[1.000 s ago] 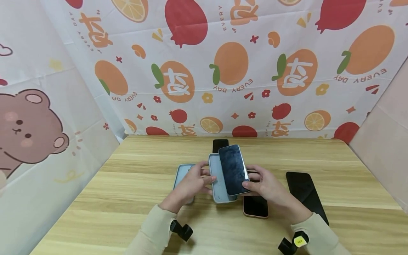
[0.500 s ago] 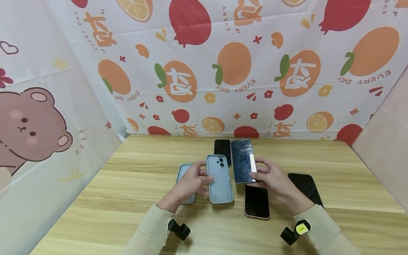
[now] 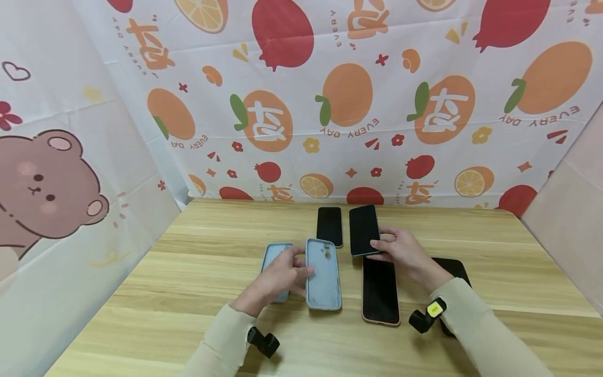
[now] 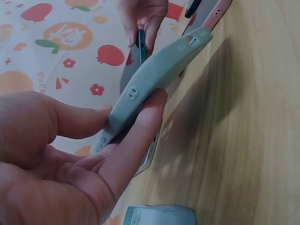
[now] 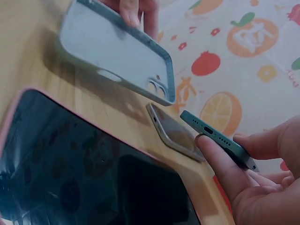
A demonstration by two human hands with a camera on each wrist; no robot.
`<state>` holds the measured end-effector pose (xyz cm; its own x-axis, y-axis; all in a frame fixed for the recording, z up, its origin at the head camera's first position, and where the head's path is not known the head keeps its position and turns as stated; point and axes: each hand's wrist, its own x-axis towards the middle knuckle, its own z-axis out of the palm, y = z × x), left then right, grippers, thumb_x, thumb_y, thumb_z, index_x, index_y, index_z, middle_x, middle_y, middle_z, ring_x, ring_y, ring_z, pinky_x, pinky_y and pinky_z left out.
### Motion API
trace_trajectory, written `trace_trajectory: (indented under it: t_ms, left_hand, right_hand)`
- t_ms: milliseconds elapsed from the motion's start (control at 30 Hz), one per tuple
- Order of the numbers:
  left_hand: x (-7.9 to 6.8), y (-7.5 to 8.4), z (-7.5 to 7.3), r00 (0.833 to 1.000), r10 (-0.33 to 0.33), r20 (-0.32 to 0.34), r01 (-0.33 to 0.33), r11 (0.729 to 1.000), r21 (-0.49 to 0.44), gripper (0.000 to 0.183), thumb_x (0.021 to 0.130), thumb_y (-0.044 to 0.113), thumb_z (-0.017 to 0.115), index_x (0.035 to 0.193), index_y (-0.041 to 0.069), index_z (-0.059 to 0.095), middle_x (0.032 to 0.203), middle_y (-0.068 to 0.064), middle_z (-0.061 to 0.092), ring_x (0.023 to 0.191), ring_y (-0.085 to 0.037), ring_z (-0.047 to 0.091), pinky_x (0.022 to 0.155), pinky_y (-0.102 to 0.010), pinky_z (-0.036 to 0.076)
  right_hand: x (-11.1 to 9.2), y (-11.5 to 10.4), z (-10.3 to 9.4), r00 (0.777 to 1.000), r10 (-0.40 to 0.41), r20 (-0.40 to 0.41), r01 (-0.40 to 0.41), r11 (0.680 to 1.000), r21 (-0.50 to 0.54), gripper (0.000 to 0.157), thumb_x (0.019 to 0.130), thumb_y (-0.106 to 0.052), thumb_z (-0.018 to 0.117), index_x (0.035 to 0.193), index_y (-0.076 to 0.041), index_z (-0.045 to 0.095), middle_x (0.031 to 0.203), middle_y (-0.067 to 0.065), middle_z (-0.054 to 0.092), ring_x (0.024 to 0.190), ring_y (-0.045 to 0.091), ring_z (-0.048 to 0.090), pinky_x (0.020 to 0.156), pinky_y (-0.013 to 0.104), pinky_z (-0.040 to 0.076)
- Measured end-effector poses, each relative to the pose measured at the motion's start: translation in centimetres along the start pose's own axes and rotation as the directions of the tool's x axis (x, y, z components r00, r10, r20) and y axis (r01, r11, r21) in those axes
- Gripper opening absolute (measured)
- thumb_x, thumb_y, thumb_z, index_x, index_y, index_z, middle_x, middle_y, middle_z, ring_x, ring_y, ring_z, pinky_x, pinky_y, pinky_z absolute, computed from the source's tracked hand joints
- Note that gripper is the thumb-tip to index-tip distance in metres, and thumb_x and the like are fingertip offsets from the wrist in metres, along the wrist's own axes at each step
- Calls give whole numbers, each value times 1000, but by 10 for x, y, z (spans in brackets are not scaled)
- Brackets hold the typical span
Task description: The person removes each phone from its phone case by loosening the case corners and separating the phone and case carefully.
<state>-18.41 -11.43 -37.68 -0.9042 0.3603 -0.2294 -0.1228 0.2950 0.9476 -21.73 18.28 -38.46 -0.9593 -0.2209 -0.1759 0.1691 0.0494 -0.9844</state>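
Observation:
My left hand [image 3: 281, 273] pinches a light blue phone case [image 3: 323, 280] by its left edge, thumb on one side and fingers on the other. The case is raised above the table, its hollow inside and camera cutout showing; in the left wrist view its side [image 4: 154, 70] with button openings faces the camera. My right hand [image 3: 409, 255] grips a dark-screened smartphone [image 3: 364, 229] between thumb and fingers. In the right wrist view the phone's green end [image 5: 215, 136] shows a charging port. Case and phone are apart.
On the wooden table [image 3: 188, 293], another light blue case [image 3: 272, 253] lies partly behind my left hand. A pink-edged phone [image 3: 380, 296] lies below the held phone. A black phone [image 3: 329, 226] lies at the back, a larger black device [image 3: 453, 267] under my right forearm. Printed cloth [image 3: 301, 115] hangs behind.
My right hand has carried the smartphone from over the case away to the right and back. The left hand still holds the case, now slightly lower and with its inside tilted toward the head camera.

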Motion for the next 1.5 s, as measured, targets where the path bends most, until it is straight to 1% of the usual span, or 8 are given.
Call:
trace_trajectory:
  t_ms: [200, 433, 600, 733, 933, 1133, 1367, 1500]
  left_hand:
    - [-3, -2, 1, 1000, -11, 17, 11, 1000, 28, 61, 99, 6, 57, 150, -5, 26, 118, -22, 61, 92, -24, 69, 69, -39, 61]
    - [-5, -3, 4, 1000, -15, 19, 14, 998, 55, 65, 99, 6, 57, 153, -3, 22, 114, -21, 60, 82, -24, 71, 66, -39, 61]
    - [-6, -2, 6, 1000, -23, -12, 24, 992, 125, 66, 98, 7, 59, 153, -1, 24, 114, -19, 57, 81, -20, 67, 64, -36, 61]
    - [-10, 0, 8, 1000, -19, -21, 23, 981, 194, 67, 98, 10, 61, 153, -1, 24, 124, -23, 56, 86, -23, 66, 64, -35, 60]
    - [-16, 3, 10, 1000, -6, -3, 7, 965, 261, 65, 100, 14, 58, 153, 0, 24, 141, -29, 48, 113, -33, 61, 68, -36, 60]
    - [-18, 4, 11, 1000, -2, -7, 4, 944, 329, 64, 100, 17, 57, 153, 1, 25, 142, -29, 48, 116, -32, 59, 72, -36, 59]
    - [-19, 6, 14, 1000, 0, -24, 9, 925, 381, 64, 100, 18, 58, 154, 4, 26, 146, -27, 45, 128, -38, 54, 84, -42, 59]
    - [-19, 8, 15, 998, 42, -36, -23, 903, 430, 63, 100, 17, 58, 153, 2, 27, 149, -28, 42, 134, -42, 48, 100, -52, 50]
  right_hand:
    - [18, -3, -2, 999, 33, 6, -33, 999, 4, 60, 102, -6, 51, 153, 5, 22, 143, 31, 47, 96, 12, 70, 88, 32, 58]
    - [36, 0, -3, 998, 63, -16, -63, 998, -30, 54, 101, -4, 51, 148, 10, 28, 139, 33, 46, 95, 15, 69, 85, 30, 58]
    - [41, 6, -5, 997, 81, -17, -81, 996, -33, 55, 101, -2, 51, 148, 11, 25, 137, 34, 46, 96, 17, 69, 86, 32, 59]
    - [43, 9, -7, 997, 81, -12, -81, 995, -49, 55, 101, -1, 50, 147, 12, 24, 138, 35, 46, 95, 17, 70, 85, 32, 59]
    - [40, 4, -7, 996, 88, 8, -85, 981, -172, 56, 102, -7, 47, 147, 14, 22, 140, 36, 43, 108, 26, 64, 93, 38, 56]
    - [32, -5, -10, 997, 78, 12, -71, 949, -307, 62, 103, -12, 44, 153, 9, 14, 146, 35, 39, 132, 43, 47, 108, 49, 44]
    - [21, -14, -12, 998, 48, 32, -36, 952, -305, 71, 102, -14, 43, 156, 4, 1, 151, 36, 32, 140, 47, 36, 115, 54, 34]
    - [11, -18, -13, 1000, -29, 0, 28, 946, -322, 64, 103, -16, 41, 156, 3, 8, 149, 35, 36, 138, 46, 41, 113, 55, 36]
